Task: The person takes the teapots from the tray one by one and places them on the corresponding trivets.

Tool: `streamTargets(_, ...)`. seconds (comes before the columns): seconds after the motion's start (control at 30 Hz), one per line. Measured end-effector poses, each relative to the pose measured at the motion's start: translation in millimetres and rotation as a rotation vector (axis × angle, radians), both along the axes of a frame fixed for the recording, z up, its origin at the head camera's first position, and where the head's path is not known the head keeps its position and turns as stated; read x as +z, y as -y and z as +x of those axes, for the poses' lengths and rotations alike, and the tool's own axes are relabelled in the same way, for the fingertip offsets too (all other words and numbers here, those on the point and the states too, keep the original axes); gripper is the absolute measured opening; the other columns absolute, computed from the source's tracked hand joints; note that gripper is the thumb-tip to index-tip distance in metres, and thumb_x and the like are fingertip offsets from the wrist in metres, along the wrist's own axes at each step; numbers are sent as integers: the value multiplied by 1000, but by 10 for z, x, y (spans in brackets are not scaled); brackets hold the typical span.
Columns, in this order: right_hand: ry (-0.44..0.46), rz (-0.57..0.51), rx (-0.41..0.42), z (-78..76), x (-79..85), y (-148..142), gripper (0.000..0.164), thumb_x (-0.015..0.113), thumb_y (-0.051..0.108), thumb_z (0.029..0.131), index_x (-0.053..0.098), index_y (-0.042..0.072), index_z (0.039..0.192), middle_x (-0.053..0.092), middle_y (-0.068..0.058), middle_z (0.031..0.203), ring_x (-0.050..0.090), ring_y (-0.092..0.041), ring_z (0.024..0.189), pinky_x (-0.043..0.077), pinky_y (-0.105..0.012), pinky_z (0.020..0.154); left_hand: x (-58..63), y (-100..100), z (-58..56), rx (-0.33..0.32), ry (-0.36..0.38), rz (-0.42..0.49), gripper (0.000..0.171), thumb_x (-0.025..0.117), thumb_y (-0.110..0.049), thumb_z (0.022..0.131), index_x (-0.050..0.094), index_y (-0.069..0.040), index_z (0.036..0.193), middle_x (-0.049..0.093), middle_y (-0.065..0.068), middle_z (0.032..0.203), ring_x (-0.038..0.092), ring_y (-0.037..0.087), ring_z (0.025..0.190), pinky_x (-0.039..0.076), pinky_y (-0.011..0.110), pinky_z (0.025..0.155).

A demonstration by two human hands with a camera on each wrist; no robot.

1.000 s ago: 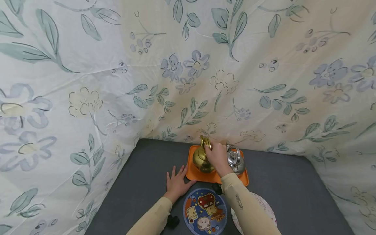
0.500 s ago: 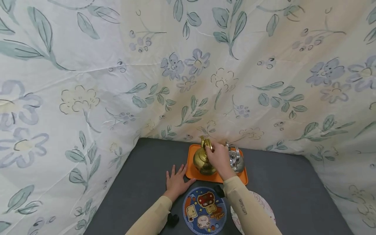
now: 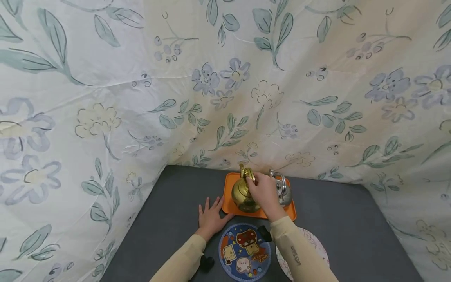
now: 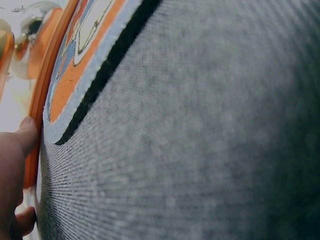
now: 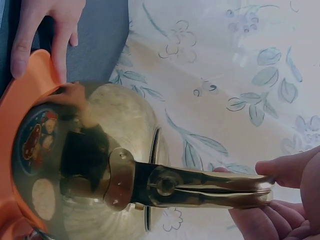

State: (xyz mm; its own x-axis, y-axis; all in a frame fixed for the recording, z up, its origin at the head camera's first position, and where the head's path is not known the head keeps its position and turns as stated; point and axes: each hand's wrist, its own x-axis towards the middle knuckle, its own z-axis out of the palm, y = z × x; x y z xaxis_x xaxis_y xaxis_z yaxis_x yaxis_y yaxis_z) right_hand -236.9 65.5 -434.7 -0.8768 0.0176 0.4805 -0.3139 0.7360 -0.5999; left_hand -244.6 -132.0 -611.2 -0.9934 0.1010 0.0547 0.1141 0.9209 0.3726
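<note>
A gold kettle stands over the left part of an orange tray. My right hand grips its raised handle, thumb on one side and fingers on the other, as the right wrist view shows. Beside it on the tray is a silver kettle, partly hidden behind that hand. My left hand lies with fingers spread at the tray's near left corner. In the left wrist view its thumb touches the orange rim.
A round blue mat with cartoon figures lies in front of the tray. To its right a white patterned round mat is partly under the right sleeve. A floral cloth hangs behind the grey table.
The gold kettle has shifted slightly toward me over the tray, along with my right hand, and the right forearm has moved a little rightward. The left hand stays in place.
</note>
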Motion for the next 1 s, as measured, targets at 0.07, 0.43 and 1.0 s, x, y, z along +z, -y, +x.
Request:
streamTargets(0.07,-11,4,7,32,23,-1,16,73,16,93,78,0,94,65,-4,57,47,-11,43,37,-27,43,10,-2,-8,-1,0,12,87,57,-75,87,37,-29,158,40,-1,161,20,41,154,13,70,118)
streamTargets(0.43,33,-16,30,211,75,18,24,71,17,95,76,-2,109,73,-7,68,51,-5,42,42,-24,42,-8,10,-15,1,-1,-7,89,56,-77,86,36,-31,159,40,-2,161,21,41,154,14,70,118)
streamTargets(1.0,-13,0,65,510,162,-9,17,71,16,95,77,1,101,54,6,53,39,-4,41,33,-21,42,-39,13,-72,-2,-23,-13,93,50,-83,84,37,-30,158,40,-1,161,21,42,153,15,71,117)
